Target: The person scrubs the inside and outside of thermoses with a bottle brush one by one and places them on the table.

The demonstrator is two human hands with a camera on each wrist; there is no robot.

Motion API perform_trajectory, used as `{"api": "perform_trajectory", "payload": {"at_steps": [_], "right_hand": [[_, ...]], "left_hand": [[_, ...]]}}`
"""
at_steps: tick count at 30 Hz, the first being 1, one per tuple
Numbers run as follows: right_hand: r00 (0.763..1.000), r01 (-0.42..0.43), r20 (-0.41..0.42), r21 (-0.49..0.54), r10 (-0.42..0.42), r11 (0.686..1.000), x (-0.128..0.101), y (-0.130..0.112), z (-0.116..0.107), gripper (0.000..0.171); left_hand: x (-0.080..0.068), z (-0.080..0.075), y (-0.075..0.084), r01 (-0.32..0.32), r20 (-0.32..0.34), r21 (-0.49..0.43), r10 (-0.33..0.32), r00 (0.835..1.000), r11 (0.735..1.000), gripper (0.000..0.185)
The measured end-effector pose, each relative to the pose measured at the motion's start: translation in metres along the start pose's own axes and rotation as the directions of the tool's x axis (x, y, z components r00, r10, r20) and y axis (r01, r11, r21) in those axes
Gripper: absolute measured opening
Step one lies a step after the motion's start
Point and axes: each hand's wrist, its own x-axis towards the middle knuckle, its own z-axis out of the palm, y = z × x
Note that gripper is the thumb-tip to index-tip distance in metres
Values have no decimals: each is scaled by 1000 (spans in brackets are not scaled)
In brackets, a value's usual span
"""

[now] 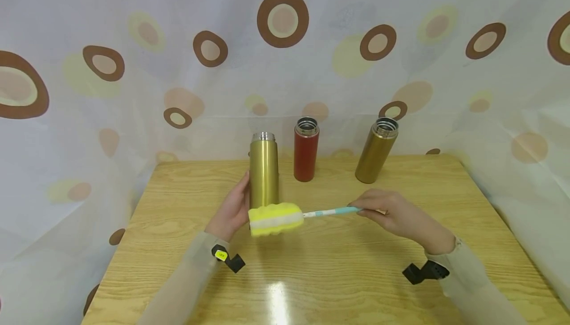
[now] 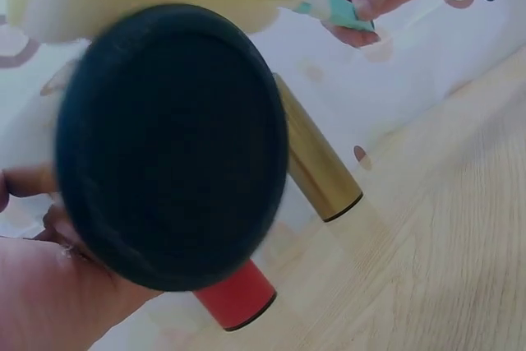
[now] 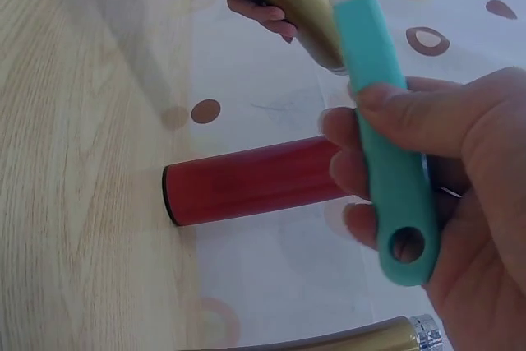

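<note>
1 gold bottle (image 1: 263, 171), with a bare silver neck and dark base, is held raised, neck up, behind the yellow-and-white sponge head of 1 brush (image 1: 294, 217) with a turquoise-and-white handle, held nearly level.

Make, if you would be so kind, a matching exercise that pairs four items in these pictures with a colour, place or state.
Items:
1. Red bottle
2. Brush head
3. Left hand
4. Brush handle

Descriptions:
A. Gripping a raised gold bottle
B. Turquoise, held in the right hand
C. Standing on the table
D. Yellow and white

Pairs: 1-C, 2-D, 3-A, 4-B
</note>
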Motion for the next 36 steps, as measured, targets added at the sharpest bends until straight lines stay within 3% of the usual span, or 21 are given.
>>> {"api": "perform_trajectory", "payload": {"at_steps": [4,7,13,17,22,27,30,33,36], "right_hand": [[998,-32,-64,-57,28,998,0,0,0,37],[989,-60,-137,-94,47,994,1,1,0,21],[961,-136,-260,-154,93,979,7,0,0,24],[948,-179,-292,-164,126,970,12,-3,-1,46],[950,-165,-291,-160,113,973,13,-3,-2,43],[963,-123,-257,-149,82,981,12,0,-2,20],[977,-111,-198,-138,83,984,9,1,-1,28],[986,-112,-137,-122,95,986,6,0,0,19],[990,-95,-112,-109,83,989,5,-1,2,36]], "left_hand": [[0,-1,-1,20,0,16,-20,1000,1000,47],[-1,-2,-3,45,24,29,-45,999,999,44],[-2,-1,-11,59,87,57,-64,994,997,41],[-3,0,-14,69,110,49,-74,991,996,35],[-4,0,-13,64,136,12,-65,989,998,29],[-5,0,-11,75,136,47,-81,987,996,38],[-4,-1,-11,68,119,70,-76,990,995,46],[-3,-2,-10,29,105,67,-36,994,997,45],[-2,-3,-9,-27,105,67,19,994,997,41]]}}
